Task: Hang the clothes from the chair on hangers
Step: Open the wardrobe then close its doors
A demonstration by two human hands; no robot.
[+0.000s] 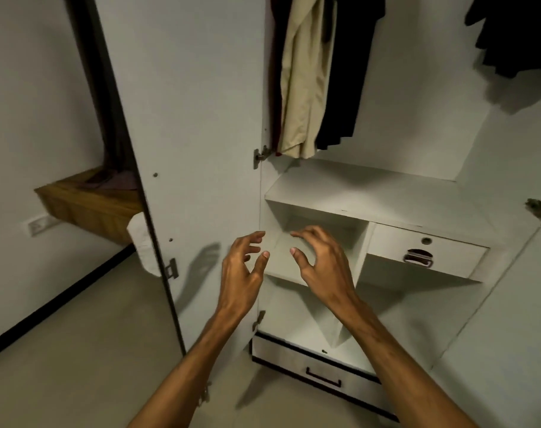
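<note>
1. Open wardrobe [417, 118], door [195, 118] swung out at the left.
2. Left hand [241, 270]: raised in front of the door's hinged edge, fingers apart and loosely curled, gripping nothing.
3. Right hand [321, 267]: just beside the left without touching it, in front of the open compartment [340, 223] under the shelf [371, 193], fingers spread and bent, gripping nothing.
4. Clothes [306, 78]: hanging in the wardrobe's upper left, above and beyond both hands, well apart from them. From the side wall outward: a dark red piece [275, 72], a beige one, then a black one [346, 72]. Tops cut off by the frame edge, hems ending just above the shelf.
5. Another black garment [516, 35] hanging at the upper right, apart from the first group and far from either hand.
6. Under the shelf, right of the compartment: small drawer [423, 251] with a recessed handle, near the right hand but not touched.
7. At the wardrobe's base, below the forearms: bottom drawer [321, 372] with dark trim and a dark bar handle.
8. Left of the door: wooden bench [90, 208] against the wall, with a purplish cloth [115, 180] on it and a dark curtain [108, 103] hanging above.
9. White cloth [142, 242] showing from behind the door's outer edge; wall socket [37, 225] below the bench.
10. Shadow of the left hand cast on the door.
</note>
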